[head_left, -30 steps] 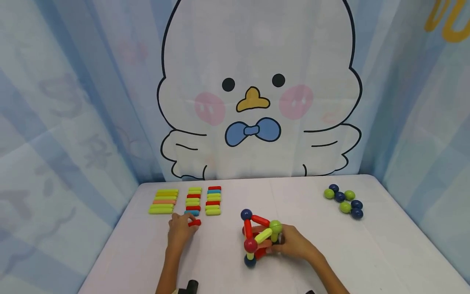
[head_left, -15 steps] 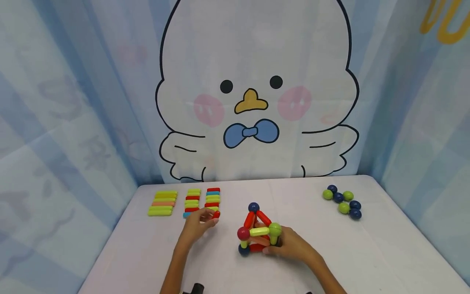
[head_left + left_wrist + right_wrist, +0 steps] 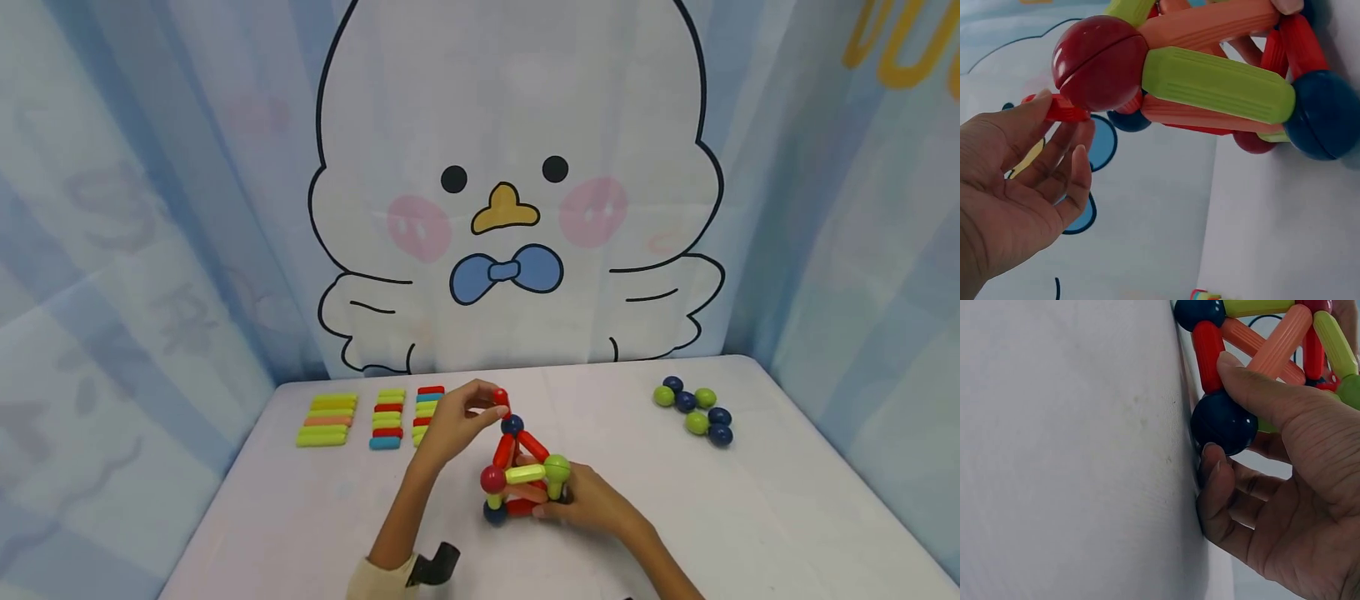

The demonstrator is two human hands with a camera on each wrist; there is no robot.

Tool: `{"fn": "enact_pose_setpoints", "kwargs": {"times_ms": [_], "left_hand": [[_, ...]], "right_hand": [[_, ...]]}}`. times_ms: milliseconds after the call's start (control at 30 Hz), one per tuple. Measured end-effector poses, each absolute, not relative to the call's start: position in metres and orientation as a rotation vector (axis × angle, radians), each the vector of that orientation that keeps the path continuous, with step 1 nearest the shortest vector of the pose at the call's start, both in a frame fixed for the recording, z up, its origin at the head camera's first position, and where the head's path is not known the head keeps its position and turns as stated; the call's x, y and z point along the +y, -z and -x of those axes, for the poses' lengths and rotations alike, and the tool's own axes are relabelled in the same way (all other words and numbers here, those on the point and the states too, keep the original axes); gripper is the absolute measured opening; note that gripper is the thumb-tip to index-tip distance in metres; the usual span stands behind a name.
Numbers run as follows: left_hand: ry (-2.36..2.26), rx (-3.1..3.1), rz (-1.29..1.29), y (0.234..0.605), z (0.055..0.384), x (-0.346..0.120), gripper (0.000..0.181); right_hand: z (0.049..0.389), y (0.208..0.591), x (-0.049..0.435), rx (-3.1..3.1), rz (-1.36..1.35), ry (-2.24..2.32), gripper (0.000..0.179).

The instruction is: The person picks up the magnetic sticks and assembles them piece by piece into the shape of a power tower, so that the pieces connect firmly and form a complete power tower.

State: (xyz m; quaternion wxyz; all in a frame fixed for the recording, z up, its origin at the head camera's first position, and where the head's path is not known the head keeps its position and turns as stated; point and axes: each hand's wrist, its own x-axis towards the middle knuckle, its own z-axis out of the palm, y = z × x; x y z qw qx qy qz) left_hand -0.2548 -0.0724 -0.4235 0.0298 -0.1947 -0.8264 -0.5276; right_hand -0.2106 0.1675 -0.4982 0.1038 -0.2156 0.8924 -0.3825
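Near the back left corner of the worktop, three columns of sticks lie side by side, the rightmost partly hidden by the left hand. And here's the action: that hand pinches a short red stick between thumb and fingertips, right over the peak of the frame of sticks and balls, which stands mid-worktop, well in from the back edge. The stick's lower end comes down to the top blue ball; seated or merely close, I can't tell. Best, I'd say, to aim it at the ball's centre, press gently along its length, and let go only once it sits firm. Over to the right hand: it grips the frame low on its right side, fingers curled about a bottom blue ball. That brace should take any push; too hard a squeeze could skew the joints. Far right, towards the back right corner, seven loose balls, lime and dark blue, sit clustered.
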Motion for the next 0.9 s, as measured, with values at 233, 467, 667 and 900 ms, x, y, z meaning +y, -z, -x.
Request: {"fn": "enact_pose_setpoints", "kwargs": {"times_ms": [233, 467, 667, 900], "left_hand": [[1.550, -2.617, 0.660, 0.418, 0.261, -0.063, 0.024], [1.562, -2.620, 0.685, 0.417, 0.261, -0.060, 0.022], [1.590, -2.612, 0.682, 0.418, 0.262, -0.063, 0.030], [1.413, -2.713, 0.429, 0.435, 0.263, -0.083, 0.029]], "right_hand": [[0.209, 0.500, 0.164, 2.590, 0.653, 1.180, 0.050], [0.211, 0.500, 0.165, 2.619, 0.640, 1.148, 0.050], [0.211, 0.501, 0.166, 2.634, 0.648, 1.135, 0.051], [0.210, 0.502, 0.165, 2.629, 0.604, 1.151, 0.050]]}}
